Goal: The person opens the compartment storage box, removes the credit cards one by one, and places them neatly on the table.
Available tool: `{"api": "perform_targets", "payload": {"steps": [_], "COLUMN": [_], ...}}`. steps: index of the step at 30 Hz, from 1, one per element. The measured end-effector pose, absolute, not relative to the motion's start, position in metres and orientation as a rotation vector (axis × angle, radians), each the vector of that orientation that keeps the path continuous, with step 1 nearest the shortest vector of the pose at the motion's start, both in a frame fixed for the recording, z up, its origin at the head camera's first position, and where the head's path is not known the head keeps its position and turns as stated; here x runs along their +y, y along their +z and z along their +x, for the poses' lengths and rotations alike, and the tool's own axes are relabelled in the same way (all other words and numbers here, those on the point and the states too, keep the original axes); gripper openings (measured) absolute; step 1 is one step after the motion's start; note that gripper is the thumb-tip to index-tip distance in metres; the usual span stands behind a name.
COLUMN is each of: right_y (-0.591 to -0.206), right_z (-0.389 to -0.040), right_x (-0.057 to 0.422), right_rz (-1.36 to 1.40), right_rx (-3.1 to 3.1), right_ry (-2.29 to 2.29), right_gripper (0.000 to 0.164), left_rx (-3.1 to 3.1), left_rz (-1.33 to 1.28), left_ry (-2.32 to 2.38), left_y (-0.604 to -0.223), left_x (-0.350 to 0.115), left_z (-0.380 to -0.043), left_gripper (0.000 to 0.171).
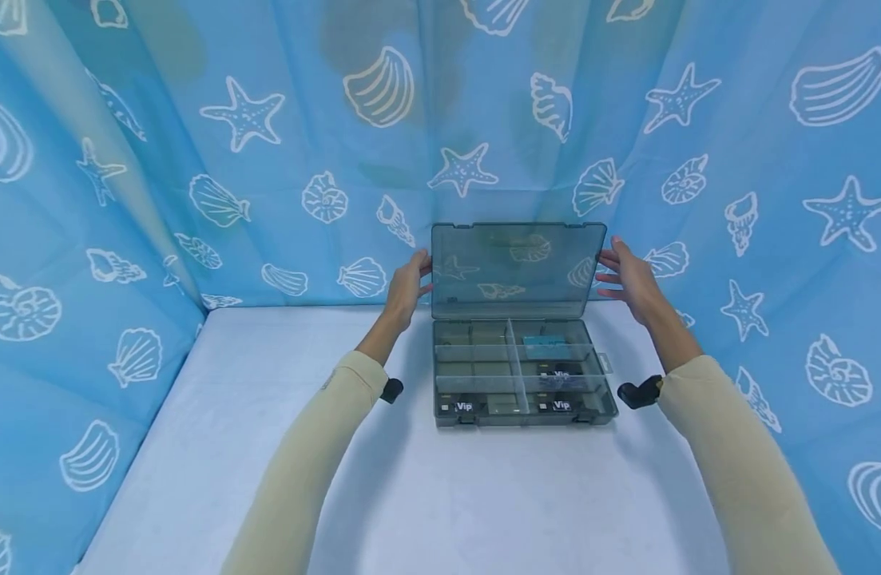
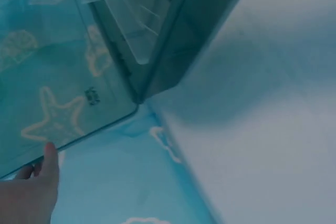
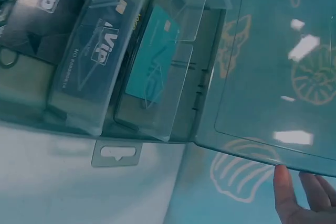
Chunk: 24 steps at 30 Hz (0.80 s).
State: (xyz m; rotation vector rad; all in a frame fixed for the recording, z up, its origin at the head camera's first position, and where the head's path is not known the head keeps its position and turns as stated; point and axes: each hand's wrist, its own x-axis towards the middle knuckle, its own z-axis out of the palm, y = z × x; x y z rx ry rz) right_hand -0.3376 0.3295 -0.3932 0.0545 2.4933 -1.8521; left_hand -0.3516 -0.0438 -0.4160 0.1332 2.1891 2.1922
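Observation:
A smoky, see-through plastic box (image 1: 515, 420) lies on the white table with its hinged lid (image 1: 522, 275) raised. At the lid's left edge is my left hand (image 1: 406, 286), its fingertips (image 2: 50, 153) right at the rim. My right hand (image 1: 632, 277) is at the opposite edge, fingers spread and fairly straight, one fingertip (image 3: 282, 171) touching the rim. Clear dividers split the box into compartments. Black "Vip" cards (image 1: 463, 406) lie in the front left and front right ones. Behind the right one are another dark card (image 1: 561, 374) and a teal card (image 3: 153, 59).
A blue curtain (image 1: 303, 152) printed with shells and starfish hangs behind and beside the white table (image 1: 217, 463), close behind the raised lid. A slotted hanging tab (image 3: 117, 152) sticks out of the box's right side.

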Motion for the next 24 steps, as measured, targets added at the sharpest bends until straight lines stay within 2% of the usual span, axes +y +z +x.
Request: {"api": "perform_targets", "payload": {"steps": [7,15,20,24], "right_y": [-0.400,-0.414,-0.412,-0.416], "right_z": [-0.350,-0.361,-0.333,-0.302], "right_x": [0.320,0.322,0.325,0.333], "right_rz": [0.024,0.032,0.000,0.030], "right_rx": [2.424,2.446,2.601,2.709], "right_ry": [-1.885,-1.904,-1.672,-1.429], "right_gripper": [0.079,0.081,0.079,0.075], "left_rx": [2.130,2.165,2.223,2.132], "left_rz": [0.125,0.111,0.133,0.157], "left_ry": [2.218,2.167,2.050,2.015], "left_y": [-0.428,-0.430,-0.428,-0.428], "left_x": [-0.040,-0.041,-0.051,-0.059], "left_z": [-0.366,-0.369,-0.353,-0.335], "left_gripper": [0.068,0.069,0.070,0.063]}}
